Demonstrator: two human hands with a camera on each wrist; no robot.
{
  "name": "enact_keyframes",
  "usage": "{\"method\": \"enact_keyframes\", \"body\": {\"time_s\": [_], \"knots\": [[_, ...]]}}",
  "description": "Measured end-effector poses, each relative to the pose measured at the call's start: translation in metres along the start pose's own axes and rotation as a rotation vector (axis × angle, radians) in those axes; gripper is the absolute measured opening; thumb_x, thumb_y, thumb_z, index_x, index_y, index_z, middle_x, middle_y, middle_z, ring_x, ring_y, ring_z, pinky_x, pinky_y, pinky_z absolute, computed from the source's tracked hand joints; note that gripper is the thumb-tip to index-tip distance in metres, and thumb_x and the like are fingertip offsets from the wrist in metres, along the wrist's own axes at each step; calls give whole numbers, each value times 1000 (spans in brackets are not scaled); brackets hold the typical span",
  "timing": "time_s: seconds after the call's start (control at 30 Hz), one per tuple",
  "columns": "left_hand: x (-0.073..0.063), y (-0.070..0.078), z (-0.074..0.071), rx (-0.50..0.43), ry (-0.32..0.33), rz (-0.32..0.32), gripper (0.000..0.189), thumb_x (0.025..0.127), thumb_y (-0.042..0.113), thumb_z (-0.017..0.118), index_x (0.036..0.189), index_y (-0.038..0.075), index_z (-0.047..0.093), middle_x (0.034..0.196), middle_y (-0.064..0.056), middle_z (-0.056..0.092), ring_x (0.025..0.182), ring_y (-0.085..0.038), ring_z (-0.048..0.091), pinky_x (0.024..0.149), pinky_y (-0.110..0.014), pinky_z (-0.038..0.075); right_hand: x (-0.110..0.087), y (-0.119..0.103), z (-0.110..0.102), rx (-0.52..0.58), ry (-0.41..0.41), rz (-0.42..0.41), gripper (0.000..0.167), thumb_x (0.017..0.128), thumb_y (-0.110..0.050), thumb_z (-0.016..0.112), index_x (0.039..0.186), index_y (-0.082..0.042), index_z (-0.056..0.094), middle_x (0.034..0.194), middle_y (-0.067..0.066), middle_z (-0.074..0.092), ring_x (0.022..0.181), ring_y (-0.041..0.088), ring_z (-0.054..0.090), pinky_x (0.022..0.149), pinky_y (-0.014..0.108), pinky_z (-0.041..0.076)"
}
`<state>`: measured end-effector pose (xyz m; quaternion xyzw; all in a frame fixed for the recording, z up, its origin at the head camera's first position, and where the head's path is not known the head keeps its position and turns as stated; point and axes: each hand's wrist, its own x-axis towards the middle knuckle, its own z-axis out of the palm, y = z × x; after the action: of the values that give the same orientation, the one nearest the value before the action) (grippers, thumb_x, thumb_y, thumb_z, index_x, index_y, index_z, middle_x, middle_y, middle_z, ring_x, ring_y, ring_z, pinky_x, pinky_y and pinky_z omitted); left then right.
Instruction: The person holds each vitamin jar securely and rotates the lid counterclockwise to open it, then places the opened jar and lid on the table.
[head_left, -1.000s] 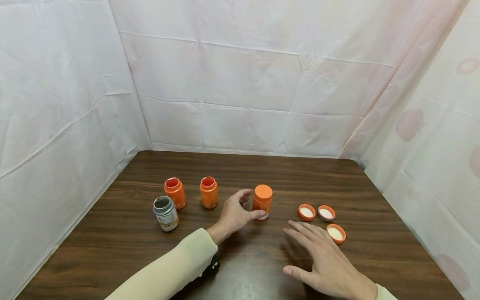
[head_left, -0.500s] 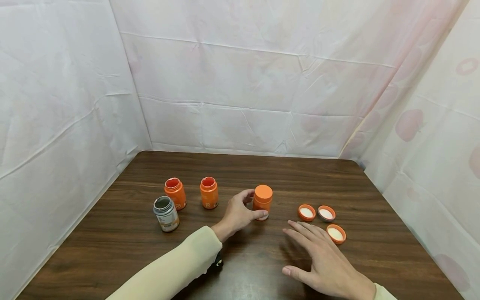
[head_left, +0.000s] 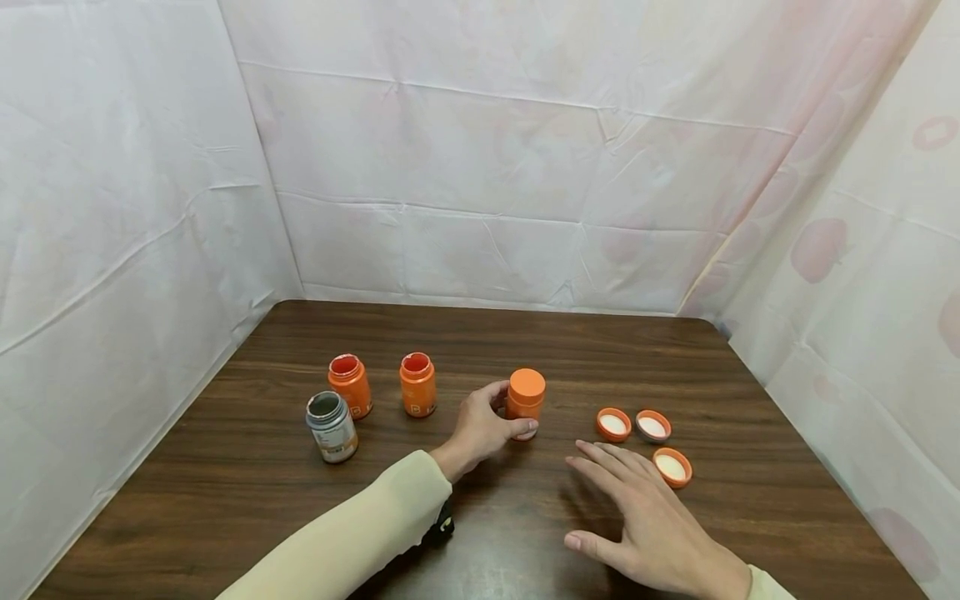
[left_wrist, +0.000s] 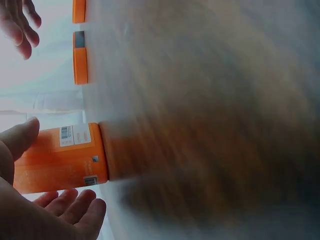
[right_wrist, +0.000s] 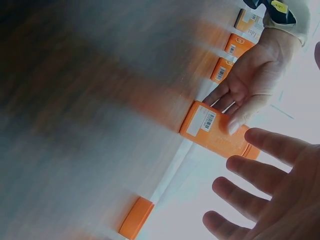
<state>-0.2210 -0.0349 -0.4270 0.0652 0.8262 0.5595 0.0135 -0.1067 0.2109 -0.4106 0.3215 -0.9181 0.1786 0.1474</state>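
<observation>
A capped orange jar (head_left: 527, 396) stands upright on the wooden table, its orange lid on. My left hand (head_left: 480, 429) holds it from the left side, with the thumb across its lower front and the fingers curving behind it. The left wrist view shows the thumb lying over the orange wall (left_wrist: 57, 160) by a barcode label, the fingertips at the opposite side. My right hand (head_left: 645, 521) hovers palm down with spread fingers, holding nothing. Just beyond it lie three upturned lids, the nearest lid (head_left: 672, 467) close to its knuckles, another lid (head_left: 613, 425) and a grey-edged lid (head_left: 653, 427) farther back.
To the left stand three uncapped jars: an orange jar (head_left: 417, 385), another orange jar (head_left: 350, 387) and a grey jar (head_left: 332, 427) in front of it. White sheeting (head_left: 480, 167) hangs behind and at both sides of the table (head_left: 585, 342).
My left hand has moved slightly to the right and its fingers have come in closer around the capped jar. The right hand, jars and lids have stayed in place.
</observation>
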Motion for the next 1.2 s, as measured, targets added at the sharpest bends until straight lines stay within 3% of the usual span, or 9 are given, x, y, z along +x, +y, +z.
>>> {"method": "enact_keyframes", "body": {"time_s": [0.17, 0.47, 1.03, 1.2], "knots": [[0, 0, 0, -16, 6, 9, 57, 82, 24, 88, 134, 16, 66, 119, -1, 71, 107, -19, 66, 100, -44, 51, 0, 0, 0, 0, -7, 7, 77, 83, -62, 78, 145, -22, 57, 156, -2, 44, 139, 26, 45, 105, 51, 33], [-5, 7, -9, 18, -10, 57, 53, 85, 31, 85, 133, 20, 67, 117, 5, 71, 103, -14, 65, 96, -41, 53, 2, -1, -2, -4, 79, -18, 76, 79, -56, 84, 143, -23, 59, 154, -6, 47, 136, 24, 48, 102, 49, 38], [-20, 9, -22, 48, -3, 166, 57, 82, 27, 89, 133, 14, 67, 116, -1, 71, 108, -21, 66, 98, -48, 52, 2, 0, -3, 40, 88, 26, 73, 81, -54, 82, 145, -31, 55, 152, -9, 48, 135, 22, 50, 102, 52, 40], [-25, 10, -26, 75, -13, 171, 57, 83, 25, 88, 135, 15, 65, 117, 0, 71, 107, -19, 66, 96, -45, 53, 2, 0, -2, 43, 88, 31, 72, 83, -57, 81, 145, -30, 55, 152, -8, 49, 135, 21, 51, 102, 52, 41]]}}
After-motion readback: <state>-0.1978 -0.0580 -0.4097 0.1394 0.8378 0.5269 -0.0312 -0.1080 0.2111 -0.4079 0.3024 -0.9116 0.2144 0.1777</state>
